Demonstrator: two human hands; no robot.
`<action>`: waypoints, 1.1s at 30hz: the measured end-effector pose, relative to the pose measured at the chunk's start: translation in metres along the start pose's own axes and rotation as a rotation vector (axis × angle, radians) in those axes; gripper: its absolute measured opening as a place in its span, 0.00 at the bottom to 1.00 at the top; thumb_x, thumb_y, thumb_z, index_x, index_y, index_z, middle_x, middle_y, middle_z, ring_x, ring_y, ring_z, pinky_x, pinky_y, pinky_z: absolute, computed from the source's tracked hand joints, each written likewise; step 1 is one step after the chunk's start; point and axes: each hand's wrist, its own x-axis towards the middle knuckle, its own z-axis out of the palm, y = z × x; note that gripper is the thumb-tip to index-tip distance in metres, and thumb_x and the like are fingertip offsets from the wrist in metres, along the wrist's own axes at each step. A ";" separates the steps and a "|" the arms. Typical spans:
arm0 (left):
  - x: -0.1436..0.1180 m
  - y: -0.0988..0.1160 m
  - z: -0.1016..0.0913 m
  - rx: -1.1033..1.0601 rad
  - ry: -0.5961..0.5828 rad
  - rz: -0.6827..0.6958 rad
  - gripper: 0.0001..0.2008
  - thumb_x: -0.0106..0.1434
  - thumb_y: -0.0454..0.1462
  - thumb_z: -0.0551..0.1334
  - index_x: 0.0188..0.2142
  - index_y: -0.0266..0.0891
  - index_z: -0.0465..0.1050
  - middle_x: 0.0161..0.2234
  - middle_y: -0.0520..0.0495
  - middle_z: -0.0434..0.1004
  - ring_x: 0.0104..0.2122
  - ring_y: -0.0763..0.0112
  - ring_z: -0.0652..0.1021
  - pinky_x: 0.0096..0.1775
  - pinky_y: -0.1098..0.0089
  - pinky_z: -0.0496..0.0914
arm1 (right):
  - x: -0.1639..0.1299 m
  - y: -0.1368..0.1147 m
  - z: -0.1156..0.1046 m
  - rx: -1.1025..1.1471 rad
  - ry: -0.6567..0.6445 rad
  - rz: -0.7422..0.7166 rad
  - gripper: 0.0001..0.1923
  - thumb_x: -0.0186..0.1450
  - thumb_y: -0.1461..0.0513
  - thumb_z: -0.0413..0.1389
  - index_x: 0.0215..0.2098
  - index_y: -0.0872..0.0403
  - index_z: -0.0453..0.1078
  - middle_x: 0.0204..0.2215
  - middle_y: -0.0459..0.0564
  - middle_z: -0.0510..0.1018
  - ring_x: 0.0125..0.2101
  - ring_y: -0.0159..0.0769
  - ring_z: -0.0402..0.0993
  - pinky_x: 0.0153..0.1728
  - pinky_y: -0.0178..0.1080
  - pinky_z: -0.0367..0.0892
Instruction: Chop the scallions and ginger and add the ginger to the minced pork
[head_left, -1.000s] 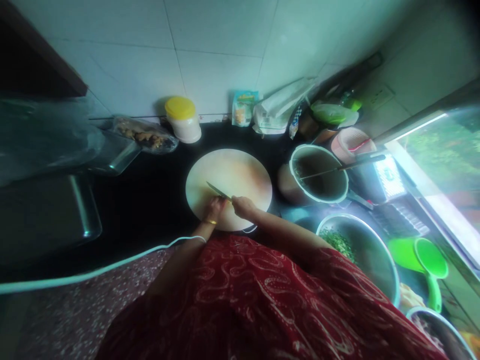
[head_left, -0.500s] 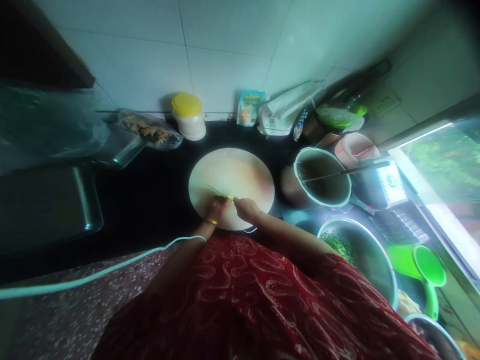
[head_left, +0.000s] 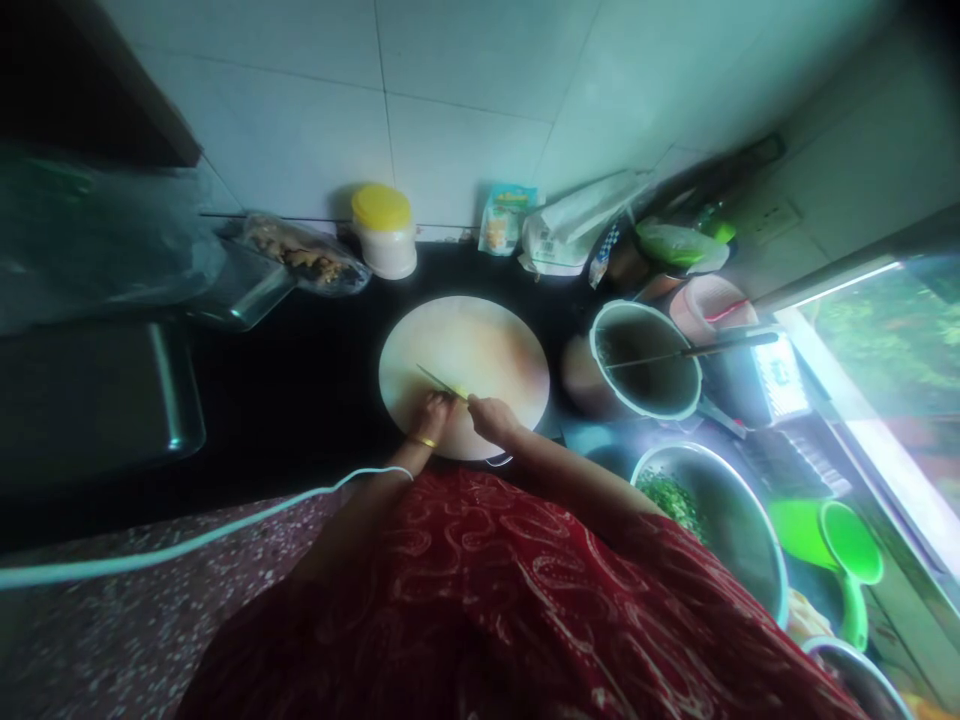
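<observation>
Head view: both hands meet at near edge of round cutting board [head_left: 480, 345]. Right hand [head_left: 489, 417] closed around knife [head_left: 439, 381], blade angled far-left. Left hand [head_left: 431, 417] curled down on a small yellowish piece [head_left: 460, 392], too small to identify. Pot [head_left: 646, 372] right of board, yellow-lidded jar [head_left: 385, 232] far against the wall.

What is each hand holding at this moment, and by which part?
The right hand grips a knife by its handle, blade pointing out over the round cutting board. The left hand pins a small yellow-green piece on the board; the hold is too small to tell.
</observation>
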 end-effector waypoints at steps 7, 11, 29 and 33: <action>0.000 0.002 0.004 0.012 0.000 -0.036 0.14 0.68 0.37 0.49 0.37 0.36 0.72 0.33 0.39 0.75 0.35 0.61 0.74 0.38 0.62 0.68 | 0.000 0.002 -0.003 -0.006 0.006 -0.010 0.14 0.69 0.63 0.40 0.48 0.55 0.63 0.38 0.56 0.78 0.39 0.40 0.76 0.34 0.36 0.66; 0.003 0.002 -0.003 -0.057 0.010 -0.086 0.15 0.68 0.40 0.50 0.34 0.36 0.72 0.32 0.40 0.74 0.36 0.61 0.74 0.39 0.62 0.68 | 0.003 -0.001 0.002 0.006 0.020 0.009 0.14 0.69 0.64 0.40 0.50 0.55 0.61 0.39 0.55 0.78 0.40 0.41 0.76 0.35 0.37 0.67; -0.016 0.011 -0.020 -0.096 0.007 -0.153 0.16 0.69 0.40 0.49 0.39 0.38 0.74 0.36 0.43 0.74 0.37 0.65 0.73 0.40 0.66 0.68 | -0.001 -0.009 0.002 -0.070 -0.002 0.028 0.15 0.70 0.64 0.38 0.49 0.55 0.61 0.36 0.54 0.79 0.37 0.40 0.76 0.33 0.36 0.65; -0.017 0.010 -0.019 -0.082 0.011 -0.148 0.17 0.69 0.40 0.49 0.38 0.37 0.74 0.36 0.42 0.75 0.37 0.65 0.74 0.41 0.65 0.68 | -0.004 -0.011 -0.002 -0.075 -0.025 0.023 0.15 0.71 0.63 0.37 0.50 0.54 0.60 0.36 0.54 0.79 0.37 0.40 0.76 0.34 0.37 0.66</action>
